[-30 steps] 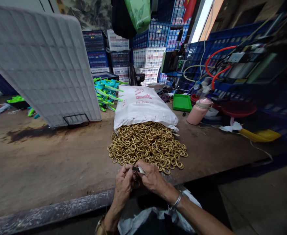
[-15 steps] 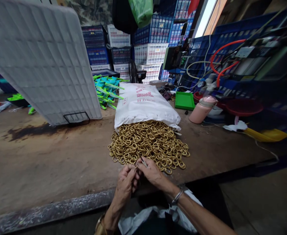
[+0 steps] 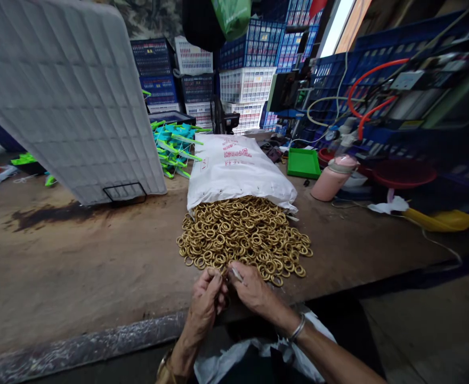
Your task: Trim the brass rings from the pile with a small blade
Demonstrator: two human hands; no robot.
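Close together at the near edge of a heap of gold-coloured rings (image 3: 242, 229) are my two hands. My left hand (image 3: 208, 296) has its thumb and fingers pinched on what looks like one gold ring, mostly hidden by the fingertips. In my right hand (image 3: 252, 288) is a slim, pale-grey bladed tool (image 3: 237, 274), probably a small knife, its tip near the left fingertips. The rings spill out of the open mouth of a white woven sack (image 3: 238, 168) with red print, which lies flat beyond them.
A tall white ribbed panel (image 3: 78, 106) stands on the brown table (image 3: 98, 266) at left. Bright green and teal plastic parts (image 3: 174, 146) lie beside the sack. To the right are a green tray (image 3: 303, 163), a pink bottle (image 3: 332, 178) and a yellow scoop (image 3: 442, 218). Stacked crates (image 3: 246, 85) fill the back.
My right hand has shifted slightly down and right, its fingers curled further over the tool, so less of the blade tip shows. The left hand keeps almost the same pinch.
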